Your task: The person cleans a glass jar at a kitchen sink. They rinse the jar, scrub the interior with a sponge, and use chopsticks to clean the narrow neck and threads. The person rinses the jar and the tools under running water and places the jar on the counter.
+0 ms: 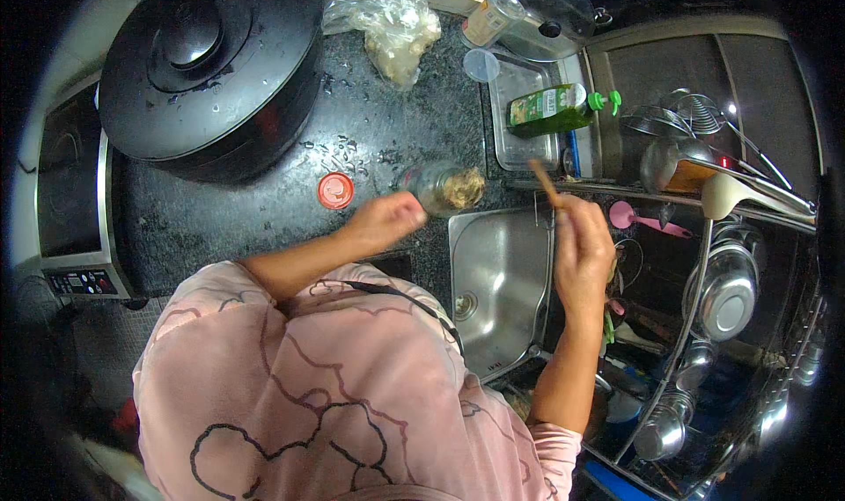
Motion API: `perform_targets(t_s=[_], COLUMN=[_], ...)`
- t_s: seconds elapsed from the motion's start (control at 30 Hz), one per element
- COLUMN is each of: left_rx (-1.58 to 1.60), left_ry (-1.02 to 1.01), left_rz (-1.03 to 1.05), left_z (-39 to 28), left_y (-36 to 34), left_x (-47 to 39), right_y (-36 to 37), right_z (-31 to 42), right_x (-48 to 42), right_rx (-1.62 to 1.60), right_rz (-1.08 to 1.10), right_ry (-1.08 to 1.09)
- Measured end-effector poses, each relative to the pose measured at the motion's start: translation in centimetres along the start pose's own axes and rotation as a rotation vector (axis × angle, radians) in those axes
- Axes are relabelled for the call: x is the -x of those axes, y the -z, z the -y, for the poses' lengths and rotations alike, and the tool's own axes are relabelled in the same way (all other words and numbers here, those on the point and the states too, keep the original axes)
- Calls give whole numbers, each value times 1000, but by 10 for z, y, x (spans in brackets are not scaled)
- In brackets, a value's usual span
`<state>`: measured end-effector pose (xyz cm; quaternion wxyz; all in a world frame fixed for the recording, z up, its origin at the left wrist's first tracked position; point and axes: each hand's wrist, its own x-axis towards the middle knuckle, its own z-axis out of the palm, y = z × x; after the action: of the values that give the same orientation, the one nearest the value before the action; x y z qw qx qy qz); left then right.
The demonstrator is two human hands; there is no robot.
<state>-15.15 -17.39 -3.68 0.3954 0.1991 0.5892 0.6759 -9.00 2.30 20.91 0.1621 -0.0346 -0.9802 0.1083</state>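
Note:
A thin brown stick (544, 179), perhaps wooden, points up and away from the fingers of my right hand (582, 250). That hand is raised beside the right edge of the steel sink. My left hand (393, 216) is blurred, its fingers curled, at the near side of a clear jar (432, 181). Whether it grips the jar or only rests close to it, I cannot tell. A clumpy tan substance (463, 187) shows at the jar's right end. To the left of the jar a red lid (335, 191) lies on the dark stone counter (264, 217).
A large black lidded pot (218, 72) stands at the back left, near an induction cooktop (76, 184). Behind lie a plastic bag (389, 26) and a green soap bottle (544, 108) over a steel tray (528, 154). Right are the sink (502, 270) and a rack with bowls (726, 296).

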Motion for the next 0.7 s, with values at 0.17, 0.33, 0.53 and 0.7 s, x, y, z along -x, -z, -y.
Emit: perform_targets(t_s=[0.17,0.33,0.53,0.7], left_rx=[419,661,876,1011], left_ry=[476,617,703,615], left_rz=[-175,-131,-128,-306], left_z=[-11,-22,-19,-27], left_y=[15,7,-2,-22], left_x=[-10,-21,-39,-43], right_y=[-26,-71,-92,-79], right_z=[15,22,23,4], right_x=[-21,-38,-27,1], right_rx=[484,732,716,559], right_rz=[326,593,683,495], right_ry=[145,359,390,300])
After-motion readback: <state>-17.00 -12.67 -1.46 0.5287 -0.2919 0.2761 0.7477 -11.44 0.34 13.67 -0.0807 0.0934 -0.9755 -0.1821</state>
